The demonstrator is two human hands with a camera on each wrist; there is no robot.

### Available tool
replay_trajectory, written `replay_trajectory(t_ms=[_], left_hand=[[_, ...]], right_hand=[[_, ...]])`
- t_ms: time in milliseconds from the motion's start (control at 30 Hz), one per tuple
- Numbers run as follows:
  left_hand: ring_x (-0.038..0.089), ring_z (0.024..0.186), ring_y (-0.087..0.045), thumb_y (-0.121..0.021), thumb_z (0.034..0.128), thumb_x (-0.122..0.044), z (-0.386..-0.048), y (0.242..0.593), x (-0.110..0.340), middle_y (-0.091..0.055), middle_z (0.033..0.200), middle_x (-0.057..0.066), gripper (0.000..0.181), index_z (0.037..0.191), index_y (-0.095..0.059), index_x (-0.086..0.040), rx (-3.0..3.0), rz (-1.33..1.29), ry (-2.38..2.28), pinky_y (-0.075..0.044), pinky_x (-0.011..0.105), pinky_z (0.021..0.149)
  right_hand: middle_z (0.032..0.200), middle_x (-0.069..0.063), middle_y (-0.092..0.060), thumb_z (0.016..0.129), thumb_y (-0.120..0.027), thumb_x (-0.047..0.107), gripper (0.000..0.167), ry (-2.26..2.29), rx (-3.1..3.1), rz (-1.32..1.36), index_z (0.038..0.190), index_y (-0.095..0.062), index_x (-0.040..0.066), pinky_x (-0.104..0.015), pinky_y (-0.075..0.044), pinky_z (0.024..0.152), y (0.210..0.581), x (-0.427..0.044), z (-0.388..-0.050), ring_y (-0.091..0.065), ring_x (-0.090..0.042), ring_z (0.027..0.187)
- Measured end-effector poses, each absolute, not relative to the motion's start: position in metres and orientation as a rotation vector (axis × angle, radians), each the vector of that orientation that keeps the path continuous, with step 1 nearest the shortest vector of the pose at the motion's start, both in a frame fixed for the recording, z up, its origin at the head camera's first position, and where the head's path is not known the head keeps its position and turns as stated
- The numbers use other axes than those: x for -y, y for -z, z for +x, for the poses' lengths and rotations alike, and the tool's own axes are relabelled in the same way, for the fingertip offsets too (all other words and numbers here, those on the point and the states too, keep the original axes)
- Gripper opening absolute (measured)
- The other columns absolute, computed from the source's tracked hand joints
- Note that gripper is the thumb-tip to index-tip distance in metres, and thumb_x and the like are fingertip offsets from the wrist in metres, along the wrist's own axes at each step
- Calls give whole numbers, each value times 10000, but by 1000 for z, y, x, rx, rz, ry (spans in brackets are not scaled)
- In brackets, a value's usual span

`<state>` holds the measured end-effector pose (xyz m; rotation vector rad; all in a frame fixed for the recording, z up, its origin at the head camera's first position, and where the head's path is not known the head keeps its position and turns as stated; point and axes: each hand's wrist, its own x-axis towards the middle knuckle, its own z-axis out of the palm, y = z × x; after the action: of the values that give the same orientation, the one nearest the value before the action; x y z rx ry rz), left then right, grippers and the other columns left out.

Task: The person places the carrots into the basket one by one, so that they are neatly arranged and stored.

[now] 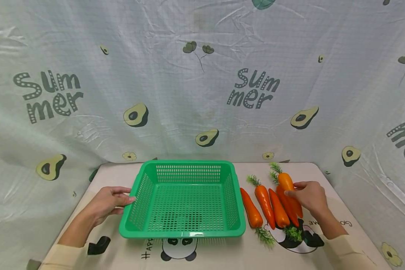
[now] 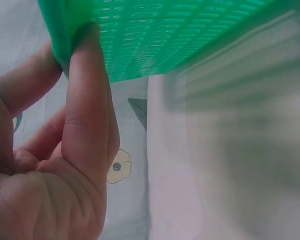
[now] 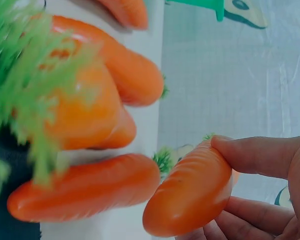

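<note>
A green plastic basket (image 1: 189, 206) with slatted sides stands left of a group of orange carrots with leafy tops. My left hand (image 1: 109, 204) pinches its left rim between thumb and fingers, and the left wrist view shows the basket wall (image 2: 155, 30) beside the fingertips. At the right, my right hand (image 1: 310, 197) holds a carrot (image 1: 285, 181) between thumb and fingers, over other carrots. In the right wrist view that carrot (image 3: 192, 192) hangs tilted, apart from a carrot (image 3: 90, 190) lying on the table.
Several more carrots (image 1: 264, 202) lie side by side on the pale printed table (image 1: 138, 258), close to the basket's right wall. A curtain (image 1: 175, 82) with avocado prints hangs behind the table and at both sides.
</note>
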<state>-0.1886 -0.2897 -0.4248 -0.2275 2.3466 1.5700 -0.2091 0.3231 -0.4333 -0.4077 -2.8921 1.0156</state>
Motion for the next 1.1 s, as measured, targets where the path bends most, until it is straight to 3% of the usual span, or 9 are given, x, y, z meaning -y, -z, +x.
replay_trajectory(t_ms=[433,1100], left_hand=[[102,871,-719,-738,984,-175,-186,422,289,-752,1016,22,614,1447,-484,138,-2352,-190,-1574,-623,312,740],[97,917,-716,-748,980,-221,-185,422,291,-758,1053,13,659,1464,-471,130,-2368,-189,-1545,-616,322,778]], right_hand=[[1202,-346,-699,875,-813,263,576,-1009,2922,-312,1273,-671,-129,-440,-618,759,424,-308,-212,-698,-412,983],[1164,-314,-723,854,-845,231,554,-1022,2936,-217,1260,-690,-112,-397,-626,725,410,-285,-219,-711,-346,923]])
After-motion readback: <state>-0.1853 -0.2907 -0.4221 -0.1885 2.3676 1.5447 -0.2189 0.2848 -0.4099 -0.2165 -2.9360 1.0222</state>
